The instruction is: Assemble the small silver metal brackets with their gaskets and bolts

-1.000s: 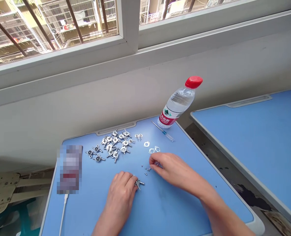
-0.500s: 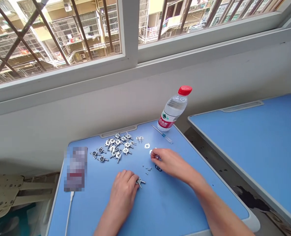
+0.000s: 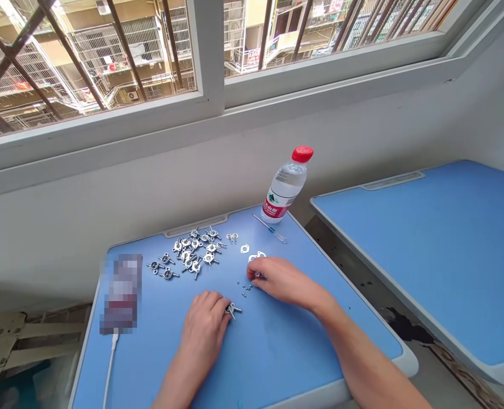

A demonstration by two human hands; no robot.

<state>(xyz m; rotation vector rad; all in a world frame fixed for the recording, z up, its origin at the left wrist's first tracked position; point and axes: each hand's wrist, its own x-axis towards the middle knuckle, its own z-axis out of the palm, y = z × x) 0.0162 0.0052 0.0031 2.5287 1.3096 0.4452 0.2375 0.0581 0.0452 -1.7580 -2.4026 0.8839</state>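
Hands over metal fittings (image 3: 192, 253) on a blue desk (image 3: 150, 358).
Right hand (image 3: 277, 281) pinches a small part (image 3: 257, 275), water bottle (image 3: 284, 184) at 12 o'clock; left hand (image 3: 205, 326), grip unclear, has a fitting (image 3: 232, 309) at 2 o'clock.

Small silver part (image 3: 257, 275) pinched in the fingertips of the right grip (image 3: 277, 281); mostly hidden, form not determinable; silver metal fitting (image 3: 232, 309) with splayed prongs observed at the fingertips of the left grip (image 3: 203, 324); contact not resolved; tiny screws (image 3: 244, 289) left loose between both grips; flat pierced rings (image 3: 244, 248) noted just beyond the right grip, one partly hidden by it; heap of similar fittings (image 3: 194, 253) lying well left, several overlapping, prongs pointing in mixed directions.
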